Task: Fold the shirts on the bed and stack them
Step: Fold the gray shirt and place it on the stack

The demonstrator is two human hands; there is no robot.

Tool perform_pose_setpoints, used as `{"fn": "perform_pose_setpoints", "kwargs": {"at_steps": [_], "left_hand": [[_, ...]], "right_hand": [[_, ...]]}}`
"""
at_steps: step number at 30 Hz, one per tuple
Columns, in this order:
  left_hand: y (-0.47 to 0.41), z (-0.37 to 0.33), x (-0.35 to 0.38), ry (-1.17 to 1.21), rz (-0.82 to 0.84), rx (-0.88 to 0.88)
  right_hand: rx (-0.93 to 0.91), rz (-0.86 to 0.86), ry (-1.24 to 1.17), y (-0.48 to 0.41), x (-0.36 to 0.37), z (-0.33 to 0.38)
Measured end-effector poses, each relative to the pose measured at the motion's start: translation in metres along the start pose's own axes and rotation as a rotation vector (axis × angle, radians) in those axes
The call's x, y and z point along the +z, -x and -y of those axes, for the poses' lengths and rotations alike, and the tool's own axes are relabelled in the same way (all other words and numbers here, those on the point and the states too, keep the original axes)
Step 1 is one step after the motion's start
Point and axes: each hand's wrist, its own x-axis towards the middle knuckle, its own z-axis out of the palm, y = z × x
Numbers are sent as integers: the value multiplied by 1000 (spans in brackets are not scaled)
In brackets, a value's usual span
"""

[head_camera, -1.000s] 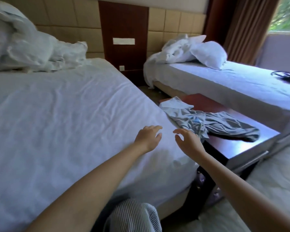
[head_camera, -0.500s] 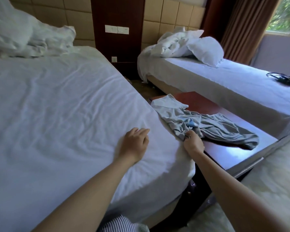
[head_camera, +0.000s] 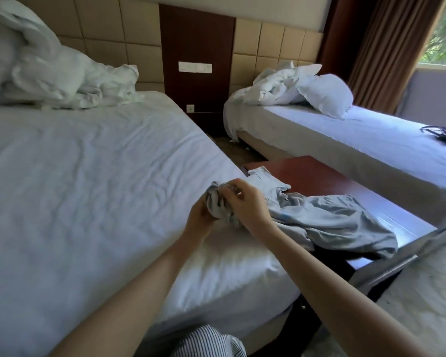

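Left hand [head_camera: 199, 217] and right hand [head_camera: 247, 206] both clutch the bunched end of the crumpled pale grey-blue cotton shirt [head_camera: 325, 220] at the edge of the white-sheeted bed [head_camera: 88, 191]. The rest trails over the glossy red-brown wooden counter [head_camera: 317, 173]. I should drag it fully onto the bed, then spread it flat before folding.

I log the shirt [head_camera: 332, 217] as plain pale grey-blue. Bed sheet [head_camera: 88, 189] white. Table [head_camera: 319, 176] glossy red-brown. Headboard [head_camera: 108, 29] tan, in square panels. Curtain [head_camera: 386, 47] brown. Garment [head_camera: 209, 343] at my bottom edge has fine grey-and-white stripes.
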Motion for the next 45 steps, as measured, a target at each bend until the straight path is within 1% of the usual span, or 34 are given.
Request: {"fn": "perform_pose_setpoints", "kwargs": {"at_steps": [2, 3, 4, 5, 6, 7, 8, 9, 12, 13, 14, 15, 17, 18, 19, 20, 21, 22, 23, 24, 25, 26, 28, 29, 30, 31, 33, 35, 37, 39, 40, 42, 43, 45], "left_hand": [[1, -2, -22, 181, -41, -58], [1, -3, -32, 282, -63, -103], [1, -3, -42, 408, -101, -175], [0, -1, -52, 530, -143, -253], [2, -2, -63, 637, -178, -319], [1, 0, -74, 700, -205, -355], [1, 0, -85, 737, -226, -370], [3, 0, -96, 749, -234, -369], [13, -3, -135, 802, -271, -360], [16, -3, -153, 831, -296, -351], [19, -2, -170, 875, -311, -330], [22, 0, -190, 907, -327, -308], [27, 9, -230, 942, -333, -314], [37, 6, -247, 923, -288, -332], [46, 3, -262, 882, -228, -325], [57, 0, -277, 802, -166, -281], [66, -2, -293, 670, -104, -235], [76, -8, -305, 527, -16, -214], [80, -8, -320, 396, 99, -200], [84, -11, -330, 300, 227, -179], [85, -12, -337, 210, 318, -169], [84, -16, -342, 111, 343, -184], [83, -30, -340, -13, 277, -258], [82, -36, -338, -64, 221, -259], [82, -41, -337, -148, 184, -228], [81, -42, -337, -235, 150, -186], [83, -36, -336, -285, 58, -125], [86, -37, -330, -181, -29, -167], [88, -39, -322, 5, -14, -282], [89, -42, -315, 100, 56, -353], [90, -43, -311, 92, 109, -357], [89, -46, -303, -34, 202, -303], [88, -48, -300, -110, 223, -261], [82, -54, -300, -233, 207, -212]], "right_hand": [[-14, -35, 9, 3, 6, -4], [-16, -36, 83, 5, 10, -9], [5, 11, 209, 8, 13, -15], [57, 127, 362, 12, 15, -20], [103, 278, 511, 16, 20, -25], [106, 421, 614, 22, 26, -29], [76, 512, 656, 26, 33, -31], [31, 523, 644, 28, 41, -29], [-62, 334, 514, 25, 66, -4], [-102, 345, 478, 23, 76, 6], [-160, 408, 440, 24, 88, 18], [-202, 514, 397, 27, 100, 31], [-242, 786, 324, 35, 127, 56], [-251, 920, 315, 35, 138, 67], [-236, 985, 292, 31, 148, 75], [-220, 952, 220, 26, 155, 85], [-195, 824, 113, 17, 160, 96], [-171, 648, -11, 8, 163, 105], [-147, 513, -142, -1, 168, 114], [-139, 469, -240, -9, 172, 126], [-140, 527, -260, -15, 177, 138], [-149, 654, -235, -18, 184, 150], [-99, 925, -156, -22, 199, 169], [-66, 1013, -103, -24, 205, 174], [-48, 1063, -49, -24, 207, 178], [-52, 1070, 20, -25, 206, 181], [-144, 1021, 139, -26, 204, 184], [-270, 875, 208, -27, 201, 185], [-335, 705, 197, -27, 195, 183], [-305, 558, 147, -30, 185, 179], [-286, 503, 129, -31, 178, 178], [-271, 463, 132, -36, 166, 174], [-277, 464, 139, -36, 159, 172], [-298, 462, 122, -37, 146, 170]]}}
